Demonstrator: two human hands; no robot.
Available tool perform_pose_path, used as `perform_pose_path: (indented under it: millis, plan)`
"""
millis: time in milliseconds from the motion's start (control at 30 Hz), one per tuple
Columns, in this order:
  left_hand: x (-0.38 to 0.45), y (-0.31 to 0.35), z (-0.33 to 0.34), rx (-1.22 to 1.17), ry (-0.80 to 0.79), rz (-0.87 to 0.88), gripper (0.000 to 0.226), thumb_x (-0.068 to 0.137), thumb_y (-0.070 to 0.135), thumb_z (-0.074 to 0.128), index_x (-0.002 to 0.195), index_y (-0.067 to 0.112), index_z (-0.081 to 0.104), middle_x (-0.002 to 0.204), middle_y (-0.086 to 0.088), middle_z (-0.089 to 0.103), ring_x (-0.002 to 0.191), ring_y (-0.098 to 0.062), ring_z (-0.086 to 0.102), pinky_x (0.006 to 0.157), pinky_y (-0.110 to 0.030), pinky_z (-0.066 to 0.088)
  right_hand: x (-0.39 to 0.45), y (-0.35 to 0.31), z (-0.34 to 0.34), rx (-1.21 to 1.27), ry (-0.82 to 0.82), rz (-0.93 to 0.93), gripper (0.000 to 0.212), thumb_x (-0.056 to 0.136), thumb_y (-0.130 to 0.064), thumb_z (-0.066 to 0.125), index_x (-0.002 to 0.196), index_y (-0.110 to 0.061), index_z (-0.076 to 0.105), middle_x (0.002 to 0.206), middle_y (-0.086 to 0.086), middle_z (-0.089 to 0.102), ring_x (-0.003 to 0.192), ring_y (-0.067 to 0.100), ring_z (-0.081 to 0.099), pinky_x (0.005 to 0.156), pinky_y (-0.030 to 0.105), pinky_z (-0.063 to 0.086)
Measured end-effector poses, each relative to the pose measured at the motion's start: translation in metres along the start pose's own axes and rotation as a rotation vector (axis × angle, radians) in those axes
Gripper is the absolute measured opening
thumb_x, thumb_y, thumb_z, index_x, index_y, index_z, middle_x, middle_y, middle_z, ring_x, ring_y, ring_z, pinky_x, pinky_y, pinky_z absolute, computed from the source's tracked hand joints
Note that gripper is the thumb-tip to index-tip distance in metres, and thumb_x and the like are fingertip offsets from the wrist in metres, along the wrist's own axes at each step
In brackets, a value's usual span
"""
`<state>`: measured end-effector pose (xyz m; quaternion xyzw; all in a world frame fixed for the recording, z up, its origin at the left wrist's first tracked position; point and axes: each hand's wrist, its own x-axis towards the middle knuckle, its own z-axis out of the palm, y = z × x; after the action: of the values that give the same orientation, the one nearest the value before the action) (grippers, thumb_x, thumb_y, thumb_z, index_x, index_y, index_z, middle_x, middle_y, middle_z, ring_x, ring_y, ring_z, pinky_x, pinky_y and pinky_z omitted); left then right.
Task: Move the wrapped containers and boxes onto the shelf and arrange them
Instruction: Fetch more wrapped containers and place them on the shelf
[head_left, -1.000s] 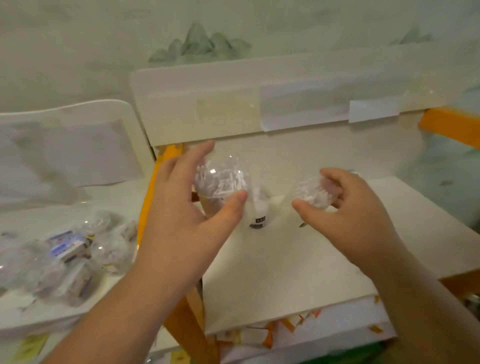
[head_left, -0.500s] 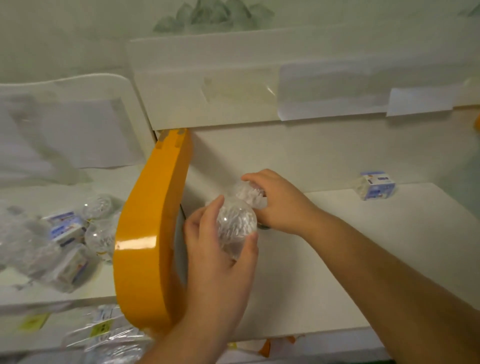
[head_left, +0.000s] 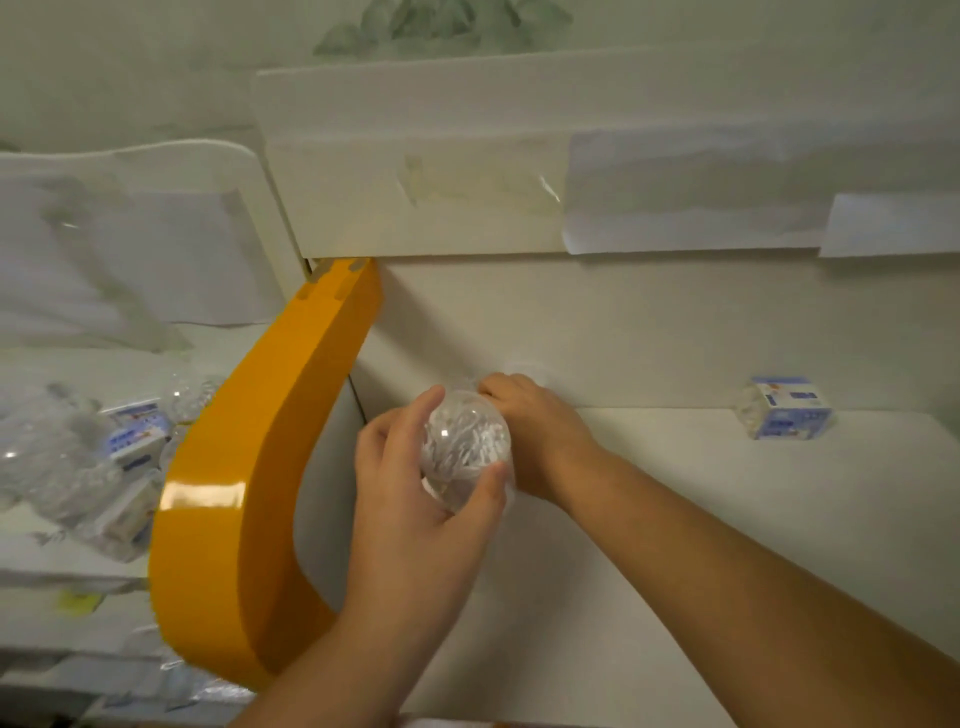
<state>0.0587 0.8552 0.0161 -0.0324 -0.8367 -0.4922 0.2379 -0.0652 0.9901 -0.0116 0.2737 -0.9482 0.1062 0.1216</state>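
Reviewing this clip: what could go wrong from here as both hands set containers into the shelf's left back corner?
1. The left hand grips a round clear container of white sticks; on the flat shelf it may roll once released.
2. The right hand is wedged behind it at the back wall, hiding what it holds; withdrawing could knock the container over.
3. Crowding near the orange bracket leaves little room.

The shelf board (head_left: 727, 519) is lying open between the hands and the small box (head_left: 784, 408) sitting against the back wall (head_left: 597, 332). The orange bracket (head_left: 249, 467) is closing off the left edge, and the overhanging panel (head_left: 441, 197) is limiting headroom above the corner.
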Motion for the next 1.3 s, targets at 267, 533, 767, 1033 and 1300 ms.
perform_pose_path:
  millis: [267, 533, 767, 1033, 1300]
  plan:
    - [0.005, 0.016, 0.03, 0.087, 0.025, 0.02, 0.066, 0.068, 0.047, 0.078, 0.122, 0.046, 0.042, 0.122, 0.012, 0.04, 0.105, -0.002, 0.053, 0.089, -0.034, 0.053, -0.053, 0.053, -0.036, 0.21, 0.139, 0.108, 0.058, 0.076, -0.038, 0.074, 0.129, -0.022, 0.058, 0.125, -0.003, 0.056, 0.114, 0.02, 0.052, 0.099, 0.031, 0.043]
    - [0.03, 0.05, 0.119, 0.16, -0.199, 0.04, 0.067, 0.065, 0.045, 0.086, 0.117, 0.038, 0.043, 0.118, 0.01, 0.05, 0.101, -0.005, 0.054, 0.088, -0.026, 0.047, -0.175, 0.135, -0.089, 0.305, 0.303, 0.444, 0.044, 0.075, -0.034, 0.077, 0.116, -0.026, 0.063, 0.112, -0.012, 0.057, 0.104, 0.009, 0.055, 0.091, 0.026, 0.045]
    - [0.054, 0.041, 0.204, 0.329, -0.314, -0.04, 0.074, 0.076, 0.043, 0.078, 0.137, 0.024, 0.042, 0.137, -0.003, 0.042, 0.11, -0.022, 0.056, 0.085, -0.025, 0.039, -0.245, 0.163, -0.108, 0.282, 0.303, 0.507, 0.044, 0.075, -0.034, 0.077, 0.116, -0.029, 0.063, 0.108, -0.019, 0.054, 0.103, 0.007, 0.055, 0.091, 0.029, 0.049]
    - [0.056, 0.035, 0.232, 0.323, -0.336, -0.066, 0.075, 0.078, 0.033, 0.079, 0.141, 0.024, 0.039, 0.139, -0.006, 0.037, 0.114, -0.027, 0.055, 0.088, -0.029, 0.043, -0.28, 0.167, -0.113, 0.318, 0.256, 0.521, 0.042, 0.077, -0.036, 0.076, 0.117, -0.032, 0.062, 0.111, -0.024, 0.054, 0.102, -0.001, 0.053, 0.091, 0.024, 0.046]
    - [0.037, 0.041, 0.212, 0.348, -0.311, -0.064, 0.095, 0.073, 0.039, 0.083, 0.15, 0.024, 0.029, 0.146, -0.007, 0.035, 0.131, -0.024, 0.042, 0.102, -0.033, 0.037, -0.284, 0.162, -0.117, 0.336, 0.238, 0.482, 0.041, 0.077, -0.036, 0.075, 0.116, -0.033, 0.062, 0.109, -0.025, 0.054, 0.103, -0.001, 0.053, 0.091, 0.023, 0.046]
